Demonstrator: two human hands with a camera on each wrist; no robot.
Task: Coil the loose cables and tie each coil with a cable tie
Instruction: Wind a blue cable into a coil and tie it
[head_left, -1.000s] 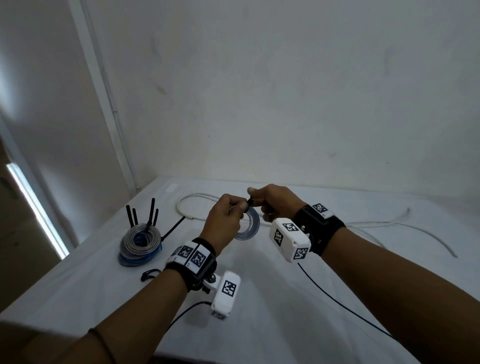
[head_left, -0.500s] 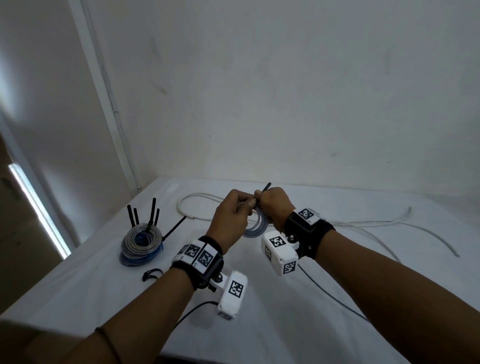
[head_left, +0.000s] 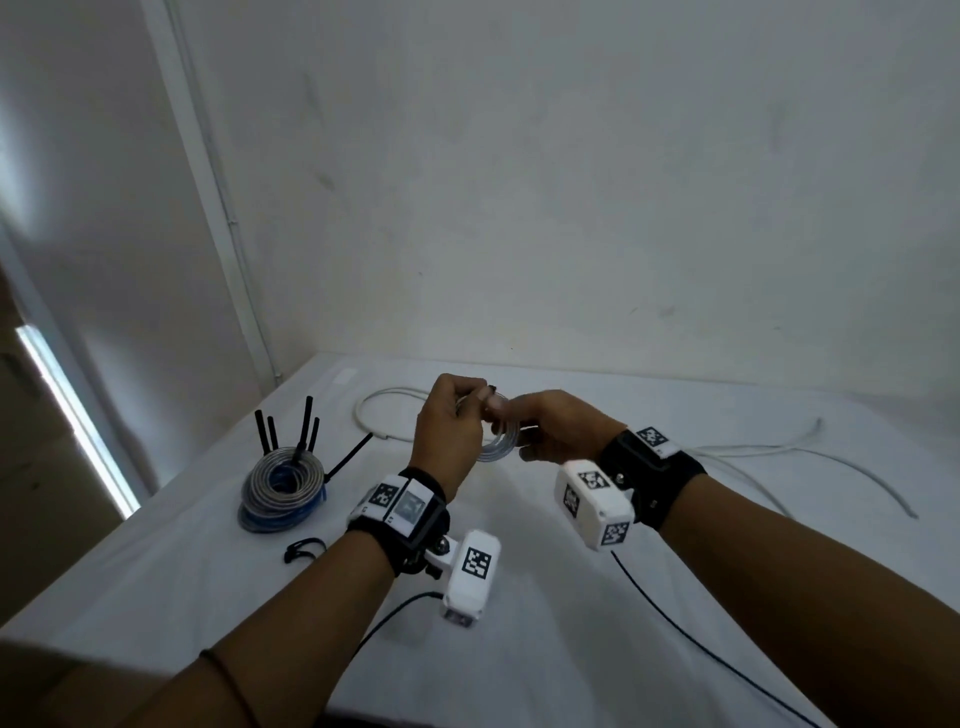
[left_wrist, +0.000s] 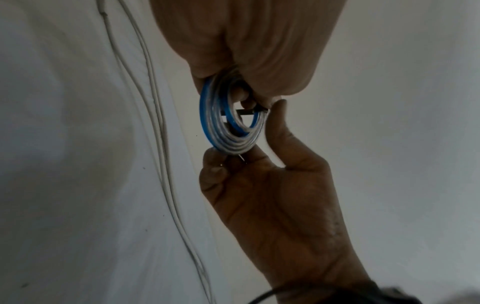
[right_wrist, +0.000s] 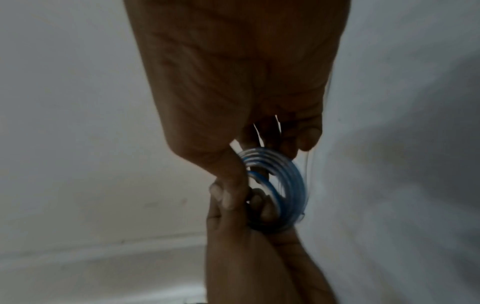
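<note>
A small coil of blue and clear cable (head_left: 500, 448) hangs in the air between both hands above the white table (head_left: 519, 597). My left hand (head_left: 467, 410) grips the coil's (left_wrist: 228, 125) upper edge with curled fingers. My right hand (head_left: 519, 423) holds the lower edge on its fingers. A black cable tie (left_wrist: 248, 111) crosses the coil's opening, and the right thumb tip touches its end. In the head view only a short black tip of the cable tie (head_left: 491, 387) shows above the knuckles. The right wrist view shows the coil (right_wrist: 285, 185) blurred between the two hands.
A stack of grey and blue coils (head_left: 283, 486) lies at the left, with black cable ties (head_left: 307, 431) sticking up from it. A looped black tie (head_left: 304, 548) lies nearer me. Loose white cable (head_left: 397, 410) runs along the back and off to the right (head_left: 779, 448). The table's left edge drops off.
The hands have drawn together around the small coil. The tie's long end, which stuck up half a second ago, now shows only as a short tip. My right wrist has swung outward.
</note>
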